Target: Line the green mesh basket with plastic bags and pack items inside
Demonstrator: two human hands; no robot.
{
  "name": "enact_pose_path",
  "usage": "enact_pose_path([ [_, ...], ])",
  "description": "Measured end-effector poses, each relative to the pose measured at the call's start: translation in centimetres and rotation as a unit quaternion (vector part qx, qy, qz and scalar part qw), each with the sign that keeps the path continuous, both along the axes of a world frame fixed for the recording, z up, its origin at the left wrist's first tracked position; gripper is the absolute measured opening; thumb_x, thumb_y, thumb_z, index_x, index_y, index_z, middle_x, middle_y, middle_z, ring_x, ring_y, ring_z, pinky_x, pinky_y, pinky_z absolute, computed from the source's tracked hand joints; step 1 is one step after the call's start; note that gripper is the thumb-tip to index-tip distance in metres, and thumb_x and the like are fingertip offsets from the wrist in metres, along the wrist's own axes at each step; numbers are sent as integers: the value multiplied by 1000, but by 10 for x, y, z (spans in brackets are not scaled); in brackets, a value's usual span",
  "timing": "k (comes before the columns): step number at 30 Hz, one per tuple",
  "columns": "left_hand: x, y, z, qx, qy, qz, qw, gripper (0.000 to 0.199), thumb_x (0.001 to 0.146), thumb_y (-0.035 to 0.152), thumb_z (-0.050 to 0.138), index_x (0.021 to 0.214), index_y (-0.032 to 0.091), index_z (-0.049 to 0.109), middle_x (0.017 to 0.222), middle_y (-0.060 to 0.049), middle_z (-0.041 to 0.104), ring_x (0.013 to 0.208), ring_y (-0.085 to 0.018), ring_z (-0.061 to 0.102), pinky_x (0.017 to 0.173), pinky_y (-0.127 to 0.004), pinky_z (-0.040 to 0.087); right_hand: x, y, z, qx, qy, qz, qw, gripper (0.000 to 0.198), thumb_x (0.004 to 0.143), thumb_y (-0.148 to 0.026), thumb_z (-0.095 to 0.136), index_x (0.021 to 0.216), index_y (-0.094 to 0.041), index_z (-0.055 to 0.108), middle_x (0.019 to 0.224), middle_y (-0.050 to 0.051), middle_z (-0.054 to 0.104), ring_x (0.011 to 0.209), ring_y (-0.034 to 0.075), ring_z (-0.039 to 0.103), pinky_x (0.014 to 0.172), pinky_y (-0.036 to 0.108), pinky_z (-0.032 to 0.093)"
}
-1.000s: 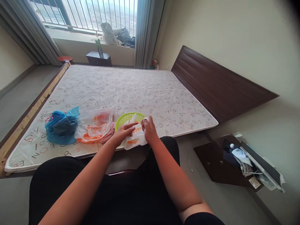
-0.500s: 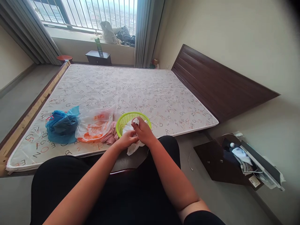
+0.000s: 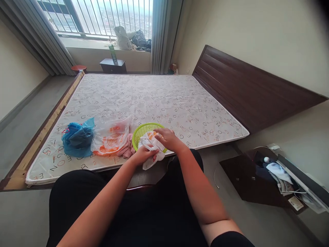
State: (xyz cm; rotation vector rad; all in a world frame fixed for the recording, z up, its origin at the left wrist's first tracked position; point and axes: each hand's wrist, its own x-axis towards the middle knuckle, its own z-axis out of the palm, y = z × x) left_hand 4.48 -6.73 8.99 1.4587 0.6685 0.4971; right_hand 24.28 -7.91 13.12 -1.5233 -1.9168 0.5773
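A crumpled white plastic bag [image 3: 151, 140] with orange print lies in front of and partly over the yellow-green plastic basket [image 3: 136, 132]. My left hand [image 3: 144, 156] is closed on the bag's gathered part, and some of the bag hangs below it. Fingers stretched out, my right hand [image 3: 169, 140] rests at the bag's right side and hides part of the basket rim. Left of the basket are a pink cloth [image 3: 125, 150], a spread clear bag with orange print [image 3: 111, 139] and a blue plastic bag [image 3: 78, 139].
All of these are at the near edge of a letter-patterned mattress [image 3: 144, 92]. Its dark headboard [image 3: 252, 85] stands at the right. A dark nightstand [image 3: 241, 180] with folded cloths is at lower right. Wooden frame [image 3: 51, 120] runs along the left.
My right hand has opened from its closed hold and moved right. The white bag's orange print now shows between the hands. The whole view has shifted slightly.
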Motion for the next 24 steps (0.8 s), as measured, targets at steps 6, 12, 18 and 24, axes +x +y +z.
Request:
enact_pose_path([
  [6, -1, 1, 0, 10, 14, 102, 995, 30, 85, 46, 73, 75, 19, 63, 62, -1, 67, 51, -14, 58, 56, -27, 47, 19, -5, 2, -43, 11, -33, 998, 22, 96, -33, 58, 83, -21, 70, 78, 2, 70, 75, 17, 61, 71, 30, 44],
  [12, 15, -2, -11, 8, -1, 261, 965, 30, 85, 45, 71, 73, 20, 59, 57, 2, 60, 52, -15, 58, 56, -27, 47, -11, -31, 5, -180, 237, -53, 953, 18, 94, -38, 57, 86, -22, 61, 61, -4, 64, 55, 14, 60, 58, 27, 46],
  [18, 10, 6, -14, -113, -66, 206, 970, 26, 85, 44, 70, 87, 20, 60, 62, 3, 62, 47, -14, 59, 47, -25, 46, -38, -41, -15, -103, 148, -47, 982, 7, 95, -24, 59, 89, -22, 63, 84, 2, 72, 75, 18, 66, 71, 31, 50],
  [24, -2, 14, -6, -61, -42, 190, 979, 40, 77, 45, 80, 102, 17, 65, 69, 2, 65, 47, -12, 55, 48, -25, 45, -40, -40, -28, 21, -32, 26, 999, 16, 99, -23, 61, 90, -23, 75, 98, 7, 67, 98, 22, 61, 92, 37, 48],
])
